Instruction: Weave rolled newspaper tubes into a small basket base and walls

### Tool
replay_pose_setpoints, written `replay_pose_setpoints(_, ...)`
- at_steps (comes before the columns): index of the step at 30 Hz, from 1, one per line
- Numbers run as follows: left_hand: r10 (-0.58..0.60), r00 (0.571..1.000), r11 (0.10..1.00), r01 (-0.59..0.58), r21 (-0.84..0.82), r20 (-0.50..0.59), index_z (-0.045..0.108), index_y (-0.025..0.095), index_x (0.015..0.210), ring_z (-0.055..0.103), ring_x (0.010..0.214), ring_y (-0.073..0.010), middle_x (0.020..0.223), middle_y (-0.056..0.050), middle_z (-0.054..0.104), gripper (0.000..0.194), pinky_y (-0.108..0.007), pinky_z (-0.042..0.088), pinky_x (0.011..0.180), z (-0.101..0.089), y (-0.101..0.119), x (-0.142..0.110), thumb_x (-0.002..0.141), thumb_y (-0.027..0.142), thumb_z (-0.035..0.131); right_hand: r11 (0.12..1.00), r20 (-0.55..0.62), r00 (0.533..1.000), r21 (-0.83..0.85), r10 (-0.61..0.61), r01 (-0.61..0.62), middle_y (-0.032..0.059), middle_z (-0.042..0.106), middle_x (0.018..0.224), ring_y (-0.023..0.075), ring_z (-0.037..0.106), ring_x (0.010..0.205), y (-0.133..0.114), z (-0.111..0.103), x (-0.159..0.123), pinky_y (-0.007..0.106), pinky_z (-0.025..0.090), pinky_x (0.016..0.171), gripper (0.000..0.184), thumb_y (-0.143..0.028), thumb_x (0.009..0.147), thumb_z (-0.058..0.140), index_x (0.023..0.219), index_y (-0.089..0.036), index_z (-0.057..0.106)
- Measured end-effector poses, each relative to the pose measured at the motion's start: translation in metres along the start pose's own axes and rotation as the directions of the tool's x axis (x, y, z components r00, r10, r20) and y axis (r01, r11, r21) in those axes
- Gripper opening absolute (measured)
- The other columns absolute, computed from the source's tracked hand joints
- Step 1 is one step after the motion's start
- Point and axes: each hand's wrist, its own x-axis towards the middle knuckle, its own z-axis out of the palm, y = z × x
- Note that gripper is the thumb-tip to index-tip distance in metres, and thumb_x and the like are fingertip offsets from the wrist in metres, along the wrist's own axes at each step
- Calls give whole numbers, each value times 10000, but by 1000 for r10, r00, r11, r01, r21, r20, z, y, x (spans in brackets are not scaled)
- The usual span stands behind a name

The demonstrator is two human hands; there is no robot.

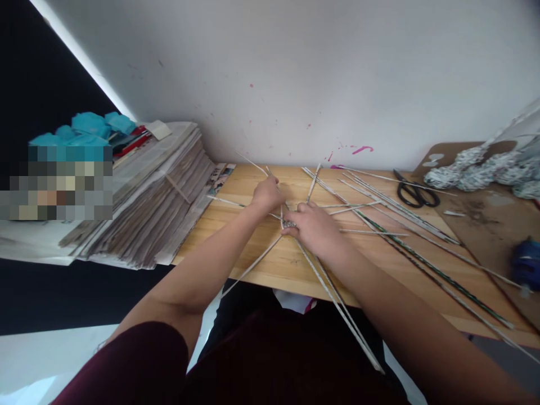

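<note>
Thin rolled-paper tubes spread out like spokes from a small woven paper centre [289, 224] on the wooden table. My right hand [315, 226] is closed over this centre, its thumb and fingers pinching the weave and hiding much of it. Just left of it, my left hand [269, 194] is closed around a paper tube [252, 162] whose thin end sticks up past the knuckles. One spoke [253, 265] runs down-left over the table's front edge. A longer pair of tubes [337, 306] reaches past that edge near my lap.
Loose paper tubes [415, 216] lie across the table's right side, with black scissors [415, 195] behind them. White paper bundles [470, 167] and a dark blue object [527, 261] sit on brown board at far right. A tall newspaper stack [164, 194] stands left; the wall [295, 84] closes the back.
</note>
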Motion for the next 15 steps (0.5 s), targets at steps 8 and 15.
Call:
replay_pose_setpoints(8, -108, 994, 958, 95, -272, -33, 570, 134, 1214, 713, 900, -244, 962, -110, 745, 536, -315, 534, 760, 6, -8, 0, 694, 130, 700, 1000, -12, 1000, 11, 13, -13, 109, 645, 961, 278, 562, 958, 0, 0, -1, 342, 390, 724, 357, -527, 898, 609, 1063, -232, 722)
replay_pose_setpoints(15, 63, 998, 872, -60, -486, -10, 562, 130, 1301, 668, 693, -99, 969, -60, 742, 463, -200, 519, 650, 11, -4, -12, 838, 131, 567, 1000, -14, 1000, 23, 18, -18, 111, 659, 985, 287, 573, 981, -1, -1, 0, 348, 391, 738, 328, -505, 889, 637, 1038, -220, 706)
